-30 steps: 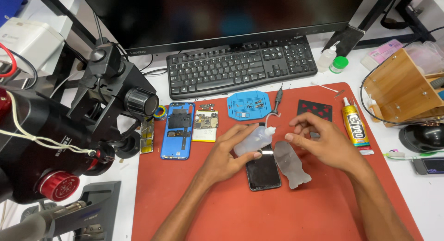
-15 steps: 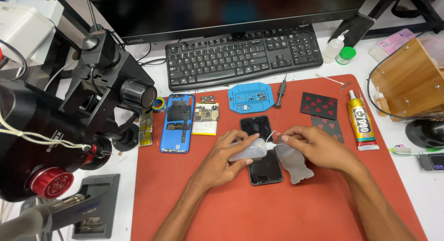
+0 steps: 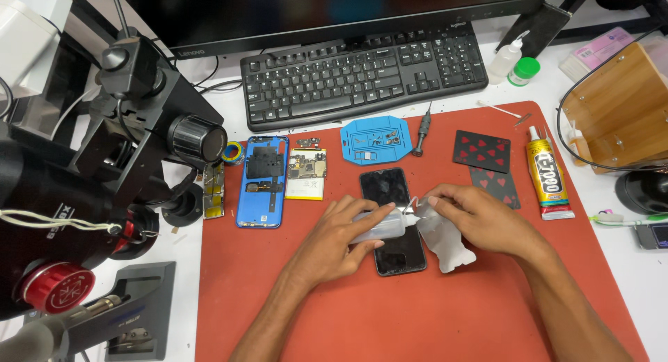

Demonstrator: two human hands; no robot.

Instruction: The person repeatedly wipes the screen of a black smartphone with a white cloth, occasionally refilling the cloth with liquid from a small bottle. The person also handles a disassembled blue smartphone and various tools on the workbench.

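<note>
A: What's sitting at the far left?

B: A black microscope (image 3: 104, 174) is standing off the red mat (image 3: 417, 320). Beside it a blue phone frame (image 3: 262, 181) and a small circuit board (image 3: 307, 173) are lying on the mat.

A: And the hands?

B: The left hand (image 3: 339, 240) is curling closed around a small clear squeeze bottle (image 3: 379, 226), holding it sideways over the dark phone screen (image 3: 393, 219). The right hand (image 3: 480, 219) is pinching narrowly at the bottle's thin nozzle, with a grey backing sheet (image 3: 445, 244) lying beneath it.

A: Any advice for this?

B: I'd say: be keeping the squeeze gentle and the tip low and steady, so liquid isn't running across the glass. Further right, a glue tube (image 3: 547, 178) is lying on the mat.
</note>
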